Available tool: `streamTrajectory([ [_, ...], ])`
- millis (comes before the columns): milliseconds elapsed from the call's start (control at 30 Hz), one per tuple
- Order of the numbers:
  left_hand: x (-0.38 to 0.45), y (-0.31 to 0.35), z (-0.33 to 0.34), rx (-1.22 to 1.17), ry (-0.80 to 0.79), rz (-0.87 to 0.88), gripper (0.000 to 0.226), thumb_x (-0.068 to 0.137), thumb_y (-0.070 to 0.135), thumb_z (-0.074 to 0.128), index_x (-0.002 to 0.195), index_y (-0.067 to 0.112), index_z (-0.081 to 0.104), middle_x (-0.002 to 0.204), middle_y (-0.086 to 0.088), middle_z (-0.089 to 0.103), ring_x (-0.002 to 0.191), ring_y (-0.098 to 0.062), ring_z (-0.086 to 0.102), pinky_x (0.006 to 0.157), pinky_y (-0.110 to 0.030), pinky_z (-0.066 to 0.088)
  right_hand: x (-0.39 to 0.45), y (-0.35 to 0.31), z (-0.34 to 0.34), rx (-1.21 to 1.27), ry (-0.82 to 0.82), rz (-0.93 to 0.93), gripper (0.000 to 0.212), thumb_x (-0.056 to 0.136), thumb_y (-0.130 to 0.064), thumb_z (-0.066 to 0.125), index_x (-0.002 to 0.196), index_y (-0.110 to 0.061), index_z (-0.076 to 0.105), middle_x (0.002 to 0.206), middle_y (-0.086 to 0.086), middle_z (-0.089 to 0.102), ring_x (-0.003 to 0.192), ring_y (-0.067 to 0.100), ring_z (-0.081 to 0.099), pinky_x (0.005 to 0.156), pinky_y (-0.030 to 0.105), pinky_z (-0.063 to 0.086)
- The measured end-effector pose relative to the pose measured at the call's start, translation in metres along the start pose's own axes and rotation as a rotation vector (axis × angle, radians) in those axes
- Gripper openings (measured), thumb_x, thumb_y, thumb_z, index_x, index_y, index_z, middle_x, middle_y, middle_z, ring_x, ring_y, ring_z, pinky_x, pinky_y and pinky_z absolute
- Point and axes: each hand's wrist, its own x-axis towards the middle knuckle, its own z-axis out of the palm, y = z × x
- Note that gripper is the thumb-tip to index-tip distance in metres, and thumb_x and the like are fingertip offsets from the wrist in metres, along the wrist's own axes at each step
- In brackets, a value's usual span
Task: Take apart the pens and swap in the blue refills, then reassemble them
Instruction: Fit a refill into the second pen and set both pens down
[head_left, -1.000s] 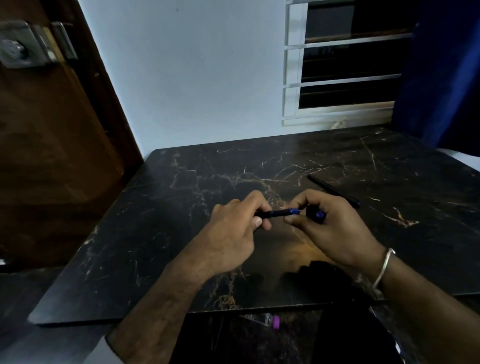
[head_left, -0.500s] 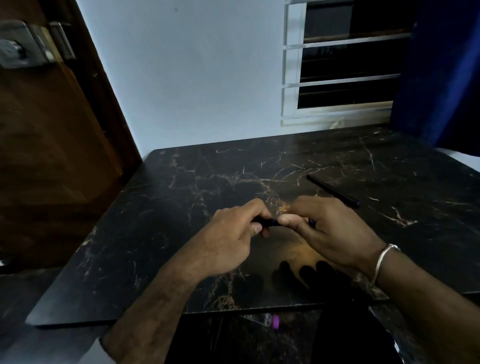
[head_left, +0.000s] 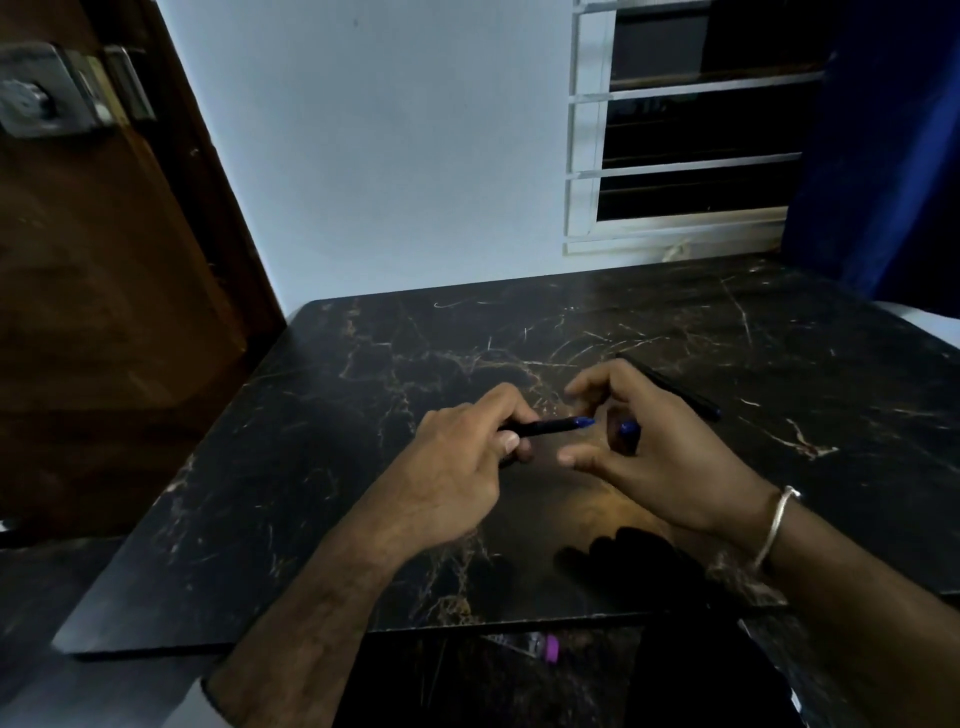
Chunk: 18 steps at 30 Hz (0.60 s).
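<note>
My left hand (head_left: 457, 462) grips a dark pen (head_left: 545, 427) at frame centre, its blue tip toward my right hand (head_left: 649, 447), which curls round a blue-ended piece (head_left: 628, 430) above the counter (head_left: 363, 395).

One head-worn camera looks forward and down, close over the dark marble tabletop (head_left: 363, 467); the door (head_left: 104, 312) lies at ten o'clock, the window (head_left: 691, 135) at one o'clock.
</note>
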Motion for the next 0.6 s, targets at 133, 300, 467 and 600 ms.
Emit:
streamTrajectory([
  [133, -0.0011, 0.0007, 0.0020, 0.011, -0.024, 0.014, 0.023, 0.102, 0.010, 0.049, 0.103, 0.032, 0.057, 0.091, 0.016, 0.070, 0.085, 0.007, 0.060, 0.066, -0.005, 0.040, -0.0038, 0.0000, -0.0002, -0.063, 0.007, -0.110, 0.028, 0.088, -0.045, 0.057, 0.079, -0.020, 0.066, 0.071, -0.004, 0.062, 0.068, 0.013, 0.059, 0.061, 0.035, 0.046],
  [300, -0.0016, -0.0026, 0.0031, 0.004, -0.051, -0.004, 0.022, 0.103, 0.010, 0.049, 0.106, 0.029, 0.058, 0.090, 0.016, 0.070, 0.082, 0.008, 0.060, 0.063, -0.008, 0.042, -0.0050, 0.0031, 0.0002, -0.088, -0.027, -0.001, 0.037, 0.082, -0.064, 0.052, 0.087, -0.030, 0.067, 0.076, -0.011, 0.066, 0.073, 0.004, 0.061, 0.063, 0.025, 0.049],
  [467, -0.0003, -0.0023, 0.0039, 0.041, -0.046, 0.021, 0.023, 0.101, 0.009, 0.050, 0.106, 0.029, 0.058, 0.089, 0.016, 0.071, 0.080, 0.010, 0.059, 0.064, -0.005, 0.039, -0.0085, 0.0048, 0.0031, -0.141, -0.110, -0.083, 0.024, 0.092, -0.039, 0.055, 0.081, -0.019, 0.062, 0.071, -0.004, 0.059, 0.067, 0.010, 0.055, 0.059, 0.027, 0.042],
  [600, -0.0025, -0.0053, 0.0063, 0.029, -0.052, -0.001, 0.022, 0.102, 0.012, 0.049, 0.106, 0.032, 0.057, 0.091, 0.016, 0.070, 0.086, 0.002, 0.061, 0.065, -0.011, 0.039, -0.0066, 0.0029, 0.0028, 0.075, -0.169, 0.101, 0.042, 0.091, -0.053, 0.047, 0.076, -0.018, 0.066, 0.066, 0.002, 0.065, 0.059, 0.005, 0.059, 0.056, 0.016, 0.043],
])
